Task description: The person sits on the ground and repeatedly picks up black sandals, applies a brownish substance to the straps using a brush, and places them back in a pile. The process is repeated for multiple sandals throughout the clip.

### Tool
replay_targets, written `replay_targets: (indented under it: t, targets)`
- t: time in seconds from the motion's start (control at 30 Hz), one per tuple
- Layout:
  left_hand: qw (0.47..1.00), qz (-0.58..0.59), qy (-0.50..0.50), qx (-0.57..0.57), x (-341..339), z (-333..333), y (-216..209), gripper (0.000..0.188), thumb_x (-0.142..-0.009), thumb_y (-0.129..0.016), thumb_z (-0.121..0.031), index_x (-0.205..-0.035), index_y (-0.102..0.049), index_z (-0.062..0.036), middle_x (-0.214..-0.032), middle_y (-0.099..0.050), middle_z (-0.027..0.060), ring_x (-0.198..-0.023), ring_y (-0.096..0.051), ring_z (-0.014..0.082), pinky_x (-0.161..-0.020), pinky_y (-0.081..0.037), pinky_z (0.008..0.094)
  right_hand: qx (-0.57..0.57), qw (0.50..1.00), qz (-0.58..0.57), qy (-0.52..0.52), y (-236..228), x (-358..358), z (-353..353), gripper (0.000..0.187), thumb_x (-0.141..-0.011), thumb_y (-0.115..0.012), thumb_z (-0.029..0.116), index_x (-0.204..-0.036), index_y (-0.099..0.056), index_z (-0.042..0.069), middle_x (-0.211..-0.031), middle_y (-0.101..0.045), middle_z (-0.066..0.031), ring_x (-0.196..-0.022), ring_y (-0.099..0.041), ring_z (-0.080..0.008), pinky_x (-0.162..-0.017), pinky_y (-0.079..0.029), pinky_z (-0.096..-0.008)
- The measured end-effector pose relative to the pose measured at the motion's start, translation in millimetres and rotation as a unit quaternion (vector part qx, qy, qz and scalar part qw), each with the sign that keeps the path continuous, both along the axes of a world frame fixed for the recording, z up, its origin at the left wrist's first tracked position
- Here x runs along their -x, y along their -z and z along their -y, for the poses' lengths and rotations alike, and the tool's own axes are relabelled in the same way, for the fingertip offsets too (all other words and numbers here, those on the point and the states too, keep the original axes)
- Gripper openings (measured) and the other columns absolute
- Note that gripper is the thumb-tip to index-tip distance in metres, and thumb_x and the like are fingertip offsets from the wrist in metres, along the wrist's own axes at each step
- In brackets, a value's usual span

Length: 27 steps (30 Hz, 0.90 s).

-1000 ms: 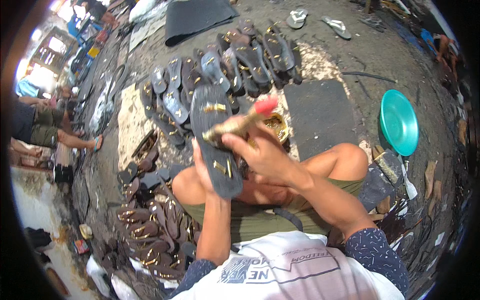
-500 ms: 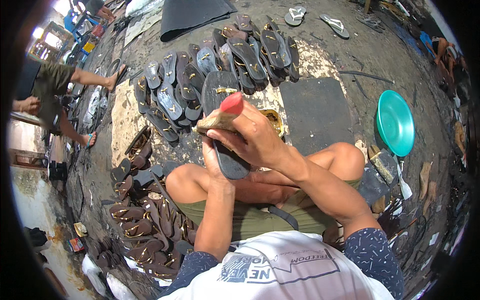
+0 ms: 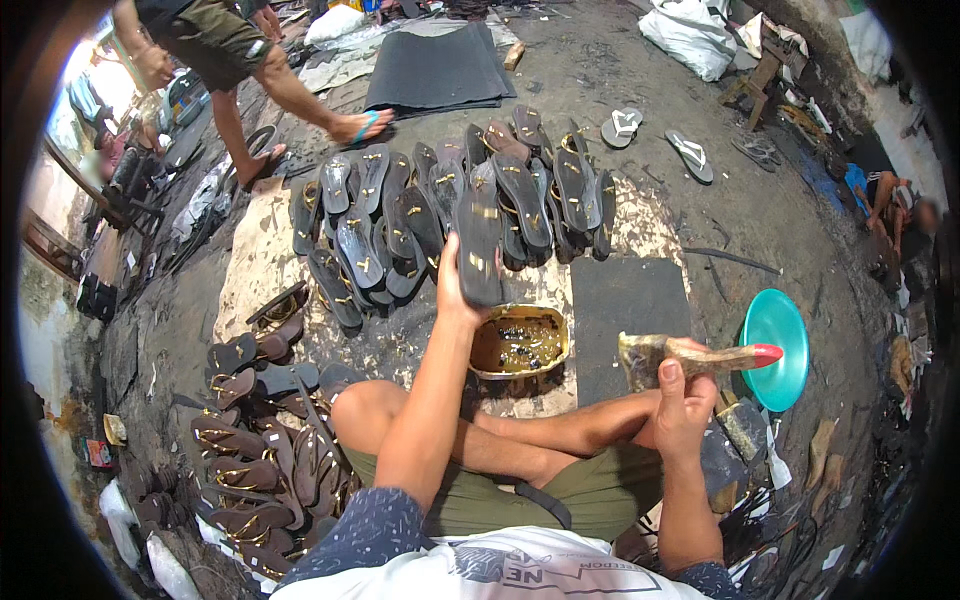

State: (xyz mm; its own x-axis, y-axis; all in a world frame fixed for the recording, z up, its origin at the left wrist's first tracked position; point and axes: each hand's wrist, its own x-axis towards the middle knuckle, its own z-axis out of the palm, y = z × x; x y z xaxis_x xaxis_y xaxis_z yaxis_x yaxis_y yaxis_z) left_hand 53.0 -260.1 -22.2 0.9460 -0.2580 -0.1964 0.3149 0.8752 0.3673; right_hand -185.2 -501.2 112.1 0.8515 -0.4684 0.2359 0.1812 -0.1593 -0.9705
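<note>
My left hand (image 3: 455, 290), arm stretched forward, is closed on the edge of a dark sandal sole (image 3: 482, 265) held above the near side of several laid-out soles. Light yellowish patches show along the sole's face. In my right hand (image 3: 685, 405), over my right knee, is a worn wooden-handled brush (image 3: 642, 358) gripped in closed fingers; its red handle end points right and its wide end points left. A yellowish tub (image 3: 520, 373) with amber liquid and dark bits in it sits between my hands, touched by neither.
Rows of dark soles (image 3: 355, 250) with gold fittings lie ahead. Finished-looking brown sandals (image 3: 250, 470) are piled at left. A black mat (image 3: 630, 310) and teal basin (image 3: 775, 350) are at right. White-strapped slippers (image 3: 622, 127) lie farther off. A person (image 3: 250, 80) walks at far left.
My hands have moved apart: the left carried the sole forward, the right took the brush to the right, away from the sole. The walking person moved right.
</note>
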Motion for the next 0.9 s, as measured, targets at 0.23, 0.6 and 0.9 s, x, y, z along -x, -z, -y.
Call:
replay_targets:
  t: [0.23,0.6,0.9]
  targets:
    - [0.959,-0.158,-0.066,-0.228,-22.3,-17.8,36.2,0.056,-0.094,-0.075,-0.039,-0.138,-0.055,-0.0086,-0.144,-0.052,0.0147,-0.116,-0.062,0.0258,-0.082,-0.057,0.0383,0.022,0.998,-0.046,0.042,14.1,-9.9,-2.3,0.045,-0.098,-0.073,0.033,-0.126,-0.064,-0.001,-0.119,-0.068,-0.0093,-0.115,-0.061,-0.0184,-0.104,-0.044,-0.0325]
    - [0.672,-0.123,-0.456,-0.571,91.0,-366.5,-54.6,0.042,-0.102,-0.063,-0.047,-0.1,-0.069,-0.0056,-0.101,-0.071,0.0068,-0.09,-0.061,0.014,-0.085,-0.047,0.031,0.031,0.994,-0.067,-0.078,60.8,-59.8,-16.7,0.045,-0.105,-0.065,0.03,-0.136,-0.059,-0.002,-0.116,-0.063,-0.0005,-0.103,-0.056,-0.0083,-0.091,-0.046,-0.0255]
    - [0.373,-0.441,-0.095,-0.811,32.5,-519.6,68.2,0.13,-0.07,-0.079,-0.073,-0.166,-0.008,-0.0217,-0.169,-0.009,0.0278,-0.154,-0.01,0.0523,-0.121,-0.013,0.0704,0.087,0.986,-0.131,-0.063,45.1,-72.3,-25.2,0.039,-0.105,-0.063,0.027,-0.131,-0.062,-0.003,-0.118,-0.066,-0.0045,-0.108,-0.059,-0.0125,-0.098,-0.046,-0.0295]
